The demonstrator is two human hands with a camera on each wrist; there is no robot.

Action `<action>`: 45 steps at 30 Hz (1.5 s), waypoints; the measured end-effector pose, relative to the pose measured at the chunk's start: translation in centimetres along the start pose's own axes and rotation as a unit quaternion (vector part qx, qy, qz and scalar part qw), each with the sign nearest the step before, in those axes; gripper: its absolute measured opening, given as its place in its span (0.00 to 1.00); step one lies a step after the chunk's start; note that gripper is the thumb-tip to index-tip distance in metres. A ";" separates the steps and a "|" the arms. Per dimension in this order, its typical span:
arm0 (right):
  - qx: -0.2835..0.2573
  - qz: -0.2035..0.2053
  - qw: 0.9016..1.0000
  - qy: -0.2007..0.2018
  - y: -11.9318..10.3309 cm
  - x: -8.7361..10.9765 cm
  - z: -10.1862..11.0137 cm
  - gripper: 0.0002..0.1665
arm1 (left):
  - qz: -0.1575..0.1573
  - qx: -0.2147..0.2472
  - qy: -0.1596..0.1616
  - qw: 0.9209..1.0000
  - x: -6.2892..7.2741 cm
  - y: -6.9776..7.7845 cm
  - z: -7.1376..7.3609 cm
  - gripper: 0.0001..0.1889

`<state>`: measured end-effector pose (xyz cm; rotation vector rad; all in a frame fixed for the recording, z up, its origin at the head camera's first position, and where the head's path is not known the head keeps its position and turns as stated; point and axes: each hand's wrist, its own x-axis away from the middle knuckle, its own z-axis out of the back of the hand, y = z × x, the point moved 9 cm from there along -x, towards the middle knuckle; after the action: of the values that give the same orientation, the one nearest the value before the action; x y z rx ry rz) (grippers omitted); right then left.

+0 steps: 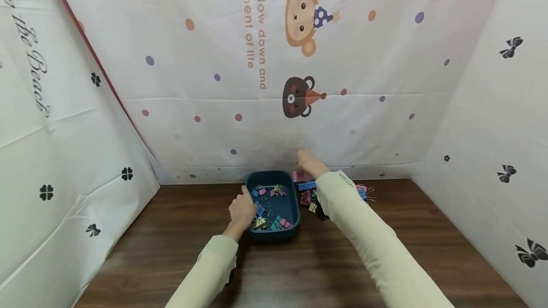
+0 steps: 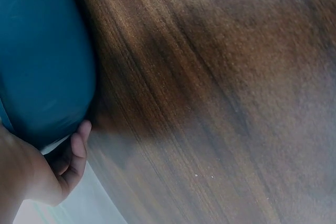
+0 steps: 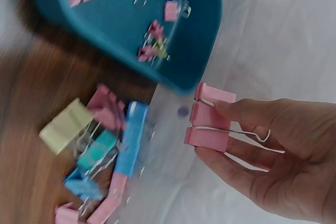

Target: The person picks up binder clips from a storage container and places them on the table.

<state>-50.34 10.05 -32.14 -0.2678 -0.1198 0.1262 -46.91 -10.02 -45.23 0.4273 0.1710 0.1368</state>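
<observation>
My left hand (image 1: 242, 209) grips the left side of a dark teal plastic tray (image 1: 294, 208), thumb along the rim in the head view. In the left wrist view its fingers (image 2: 79, 148) curl against the outside of the tray's wall. Small binder clips in pink, blue, green and yellow lie in loose groups on the tray's floor. Beyond the tray's far right corner, my right hand (image 1: 311, 163) is raised over the pile. Between thumb and fingers it pinches pink binder clips (image 3: 210, 124) side by side, wire handles toward the palm, as the right wrist view shows.
Right of the tray lies a pile of larger binder clips: a yellow one (image 3: 65, 126), a blue one (image 3: 131, 140), green and pink ones. The brown wooden table (image 1: 171, 251) meets a white patterned cloth (image 1: 257, 132) at the back, with more cloth at both sides.
</observation>
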 end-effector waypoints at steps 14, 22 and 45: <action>0.024 -0.070 0.994 -0.085 8.8 1.5 -3.5 0.35 | 0.005 0.016 -0.005 1.000 1.0 -1.4 -0.4 0.39; 0.050 -0.104 0.989 -0.094 11.9 2.1 -4.5 0.10 | 0.000 0.015 -0.004 1.000 0.7 -0.8 0.0 0.38; 0.014 -0.103 0.989 -0.104 13.4 1.5 -7.5 0.07 | 0.003 -0.004 -0.008 1.000 0.1 0.1 -0.1 0.39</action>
<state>-49.29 21.13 -42.82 -0.2133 -0.3513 -0.0495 -46.88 -9.92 -45.29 0.4213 0.1537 0.1404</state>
